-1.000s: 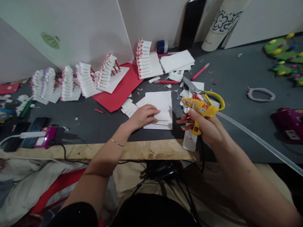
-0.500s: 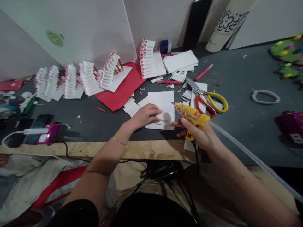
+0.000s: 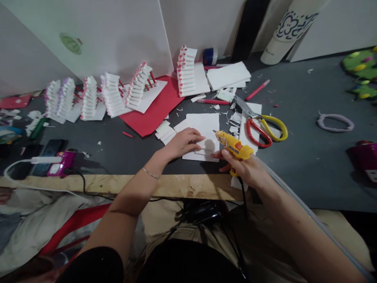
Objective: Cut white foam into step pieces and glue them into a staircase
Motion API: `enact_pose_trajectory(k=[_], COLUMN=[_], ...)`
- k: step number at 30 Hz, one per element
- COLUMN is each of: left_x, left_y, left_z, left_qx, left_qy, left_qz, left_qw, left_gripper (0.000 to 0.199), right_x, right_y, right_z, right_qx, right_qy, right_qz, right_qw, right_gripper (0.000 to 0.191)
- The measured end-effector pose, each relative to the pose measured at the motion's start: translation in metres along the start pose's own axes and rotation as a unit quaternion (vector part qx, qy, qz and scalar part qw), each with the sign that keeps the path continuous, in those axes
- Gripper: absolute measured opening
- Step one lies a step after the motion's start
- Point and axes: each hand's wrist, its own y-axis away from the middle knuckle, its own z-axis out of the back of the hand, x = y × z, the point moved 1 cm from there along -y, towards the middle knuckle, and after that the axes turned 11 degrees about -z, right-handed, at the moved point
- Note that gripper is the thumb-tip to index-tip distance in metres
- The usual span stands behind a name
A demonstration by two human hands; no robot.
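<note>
My left hand point(image 3: 187, 143) rests on a white sheet point(image 3: 203, 122) near the table's front edge. Its fingers are bent and slightly apart, touching a narrow white strip point(image 3: 204, 151) that lies along the sheet's lower part. A yellow glue gun point(image 3: 234, 145) is gripped in my right hand point(image 3: 240, 165), its nozzle pointing left over the right side of the sheet. A long clear glue stick point(image 3: 288, 192) sticks out of the gun's back. Small white pieces point(image 3: 165, 133) lie left of the sheet. Scissors with red and yellow handles point(image 3: 262, 127) lie beyond the gun.
White stair-like models point(image 3: 112, 96) stand along the back, some beside red card point(image 3: 153, 118). Farther right are white boards point(image 3: 228, 76), a bottle point(image 3: 287, 33) and a hair band point(image 3: 335, 122). Purple power blocks point(image 3: 63, 163) sit at both sides. Paper scraps surround the scissors.
The glue gun has tilted and moved slightly left and down over the sheet's right side. My left hand stays on the strip. The whole view has shifted slightly.
</note>
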Motion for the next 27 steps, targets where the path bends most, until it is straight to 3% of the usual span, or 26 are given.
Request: enact_pose_trajectory(k=[21,27], left_x=[-0.0033,-0.0014], left_y=[-0.0007,0.0009], left_z=[0.0011,-0.0021], left_qx=[0.003,-0.01], left_qy=[0.021,0.021], left_qz=[0.046,0.04], left_qw=[0.999,0.999], left_gripper=[0.031,0.023], right_x=[0.0042,0.0052], right_y=[-0.0013,-0.0027], right_z=[0.0012,0.0031], right_qx=[-0.006,-0.018], right_qy=[-0.145,-0.152], right_qz=[0.025,0.025], right_qw=[0.989,0.988], right_gripper=[0.037,0.038])
